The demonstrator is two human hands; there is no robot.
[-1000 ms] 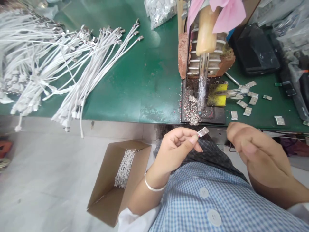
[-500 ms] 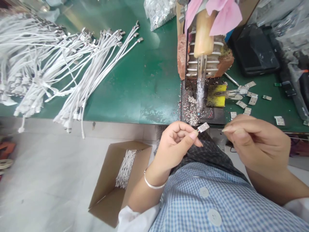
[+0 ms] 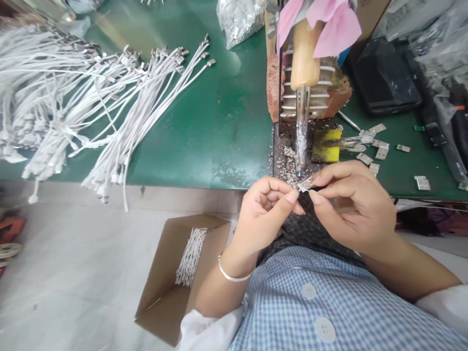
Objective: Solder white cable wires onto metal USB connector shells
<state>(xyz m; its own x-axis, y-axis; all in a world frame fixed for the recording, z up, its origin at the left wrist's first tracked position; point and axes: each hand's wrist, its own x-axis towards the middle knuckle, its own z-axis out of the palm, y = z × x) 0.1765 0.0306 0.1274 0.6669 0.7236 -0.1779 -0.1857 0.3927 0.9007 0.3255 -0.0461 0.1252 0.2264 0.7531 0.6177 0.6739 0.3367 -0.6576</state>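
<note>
A small silver USB connector (image 3: 304, 184) is held between my two hands, just off the front edge of the bench. My left hand (image 3: 268, 207) pinches its near end between thumb and index finger. With thumb and forefinger my right hand (image 3: 353, 202) grips the other end; the contact is partly hidden by the fingertips. Directly beyond them, a soldering iron (image 3: 304, 68) with a wooden handle points its tip down toward the hands. Beside the tip lies a dirty yellow sponge (image 3: 332, 146) with tweezers (image 3: 353, 141) resting across it.
White USB cables (image 3: 146, 107) are heaped at the left of the green bench (image 3: 237, 112). Loose connector shells (image 3: 422, 183) and a black box (image 3: 387, 75) lie at the right. A plastic bag (image 3: 241, 22) sits behind. Below, a cardboard box (image 3: 157, 273) holds more cables.
My right hand has moved left, and its fingertips have closed on the connector's free end. My left hand has stayed nearly in place with its pinch.
</note>
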